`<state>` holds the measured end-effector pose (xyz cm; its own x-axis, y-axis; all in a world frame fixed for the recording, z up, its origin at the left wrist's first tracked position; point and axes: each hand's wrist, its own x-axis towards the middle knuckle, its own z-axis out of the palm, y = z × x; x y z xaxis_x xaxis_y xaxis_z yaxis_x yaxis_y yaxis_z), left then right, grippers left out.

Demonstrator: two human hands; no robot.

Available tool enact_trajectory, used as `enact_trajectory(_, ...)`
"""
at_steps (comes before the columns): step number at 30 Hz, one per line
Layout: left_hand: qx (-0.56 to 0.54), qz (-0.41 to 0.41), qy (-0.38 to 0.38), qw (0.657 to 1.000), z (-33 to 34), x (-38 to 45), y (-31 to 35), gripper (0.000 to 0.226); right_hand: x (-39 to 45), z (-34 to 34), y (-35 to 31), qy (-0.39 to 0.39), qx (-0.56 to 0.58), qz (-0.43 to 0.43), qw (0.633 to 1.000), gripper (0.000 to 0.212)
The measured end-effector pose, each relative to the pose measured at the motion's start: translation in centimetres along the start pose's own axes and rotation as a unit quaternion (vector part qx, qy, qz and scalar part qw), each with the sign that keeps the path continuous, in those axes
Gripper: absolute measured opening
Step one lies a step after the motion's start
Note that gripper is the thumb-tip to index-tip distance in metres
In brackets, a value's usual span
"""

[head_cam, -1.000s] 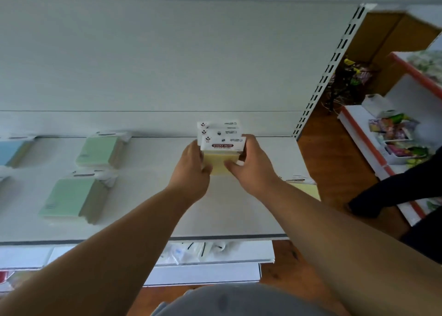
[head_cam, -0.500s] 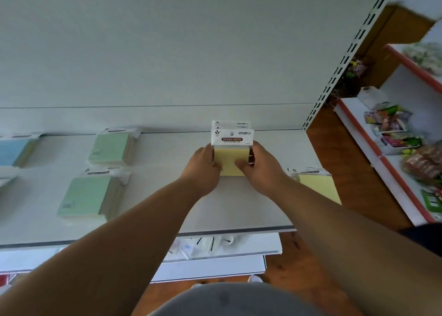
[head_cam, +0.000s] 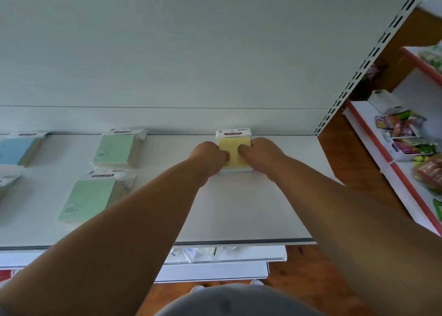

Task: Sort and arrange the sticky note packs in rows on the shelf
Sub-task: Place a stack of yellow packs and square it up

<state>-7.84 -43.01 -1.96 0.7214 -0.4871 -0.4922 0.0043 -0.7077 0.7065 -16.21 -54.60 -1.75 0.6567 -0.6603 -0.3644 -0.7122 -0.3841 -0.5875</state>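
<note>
A stack of yellow sticky note packs (head_cam: 234, 148) with white header cards lies flat at the back of the white shelf (head_cam: 239, 210), close to the back wall. My left hand (head_cam: 208, 160) grips the stack's left side and my right hand (head_cam: 262, 156) grips its right side, thumbs on top. Two green packs sit to the left, one at the back (head_cam: 117, 149) and one nearer the front (head_cam: 92, 199). A blue pack (head_cam: 18, 150) lies at the far left; another pack at the left edge is mostly cut off.
A slotted upright (head_cam: 363, 64) ends the shelf on the right. Beyond it is wooden floor (head_cam: 346, 148) and a red-edged shelf unit (head_cam: 392, 162) with colourful snack packets. A lower shelf (head_cam: 222, 256) with items shows under the front edge.
Both hands have lowered the yellow stack from a raised, tilted hold onto the shelf and pushed it back toward the wall. A loose yellow pack at the right is hidden now.
</note>
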Motion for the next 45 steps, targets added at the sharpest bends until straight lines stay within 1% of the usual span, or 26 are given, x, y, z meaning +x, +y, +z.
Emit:
enact_trajectory(1,0.002,0.004,0.006,1.0,0.1,0.1,0.1,0.018,0.1,0.0,0.0,0.007,-0.01,0.003,1.0,0.033)
enact_trajectory(5,0.038,0.03,0.012,0.999,0.0,0.7,0.1,0.027,0.6,-0.1,0.1,-0.002,0.019,0.008,1.0,0.023)
enact_trajectory(8,0.062,0.067,0.046,0.995,0.1,-0.1,-0.9,0.039,0.3,-0.4,0.3,0.027,-0.022,-0.015,0.999,0.032)
enact_trajectory(10,0.1,0.108,0.079,0.986,0.3,-1.2,-2.0,0.056,-0.2,-0.3,0.9,0.05,-0.055,-0.043,0.996,0.032)
enact_trajectory(11,0.113,0.134,0.089,0.981,0.3,-1.7,-2.6,0.062,-0.7,-0.2,1.2,0.059,-0.061,-0.056,0.995,0.037)
enact_trajectory(12,0.119,0.153,0.094,0.977,0.3,-1.9,-3.0,0.064,-1.1,0.1,1.6,0.067,-0.065,-0.069,0.993,0.046)
enact_trajectory(13,0.122,0.165,0.098,0.974,0.4,-1.9,-3.3,0.062,-1.5,0.4,2.0,0.076,-0.066,-0.088,0.991,0.052)
enact_trajectory(15,0.129,0.175,0.108,0.97,0.3,-1.6,-3.5,0.056,-1.9,1.2,2.6,0.093,-0.067,-0.12,0.986,0.053)
enact_trajectory(23,0.149,0.196,0.093,0.965,-0.1,-1.2,-3.1,0.03,-1.9,1.5,2.5,0.096,-0.089,-0.148,0.98,0.039)
enact_trajectory(25,0.16,0.201,0.092,0.962,-0.1,-1.0,-3.3,0.031,-2.1,1.7,2.5,0.097,-0.111,-0.139,0.979,0.038)
enact_trajectory(29,0.171,0.2,0.092,0.96,0.0,-0.6,-3.6,0.043,-2.6,1.9,2.4,0.105,-0.163,-0.132,0.972,0.028)
enact_trajectory(32,0.168,0.199,0.092,0.961,0.0,-0.6,-3.5,0.042,-2.8,2.1,2.2,0.122,-0.172,-0.127,0.969,0.022)
enact_trajectory(34,0.158,0.195,0.09,0.964,-0.1,-0.8,-3.6,0.046,-3.0,2.2,2.0,0.129,-0.168,-0.123,0.97,0.023)
enact_trajectory(36,0.125,0.179,0.092,0.972,-0.2,-1.3,-3.9,0.056,-3.6,2.2,1.9,0.131,-0.164,-0.119,0.97,0.026)
enact_trajectory(38,0.094,0.17,0.117,0.974,-0.3,-2.6,-4.3,0.061,-4.6,2.2,2.1,0.13,-0.162,-0.118,0.971,0.031)
enact_trajectory(41,0.085,0.213,0.15,0.962,0.0,-5.6,-4.5,0.051,-7.1,1.4,2.4,0.15,-0.16,-0.14,0.966,0.039)
enact_trajectory(43,0.101,0.255,0.128,0.953,0.9,-7.8,-4.4,0.041,-8.5,0.5,3.0,0.163,-0.155,-0.154,0.962,0.043)
enact_trajectory(45,0.109,0.285,0.089,0.948,2.5,-9.6,-4.0,0.036,-9.8,-0.8,3.8,0.173,-0.15,-0.163,0.96,0.043)
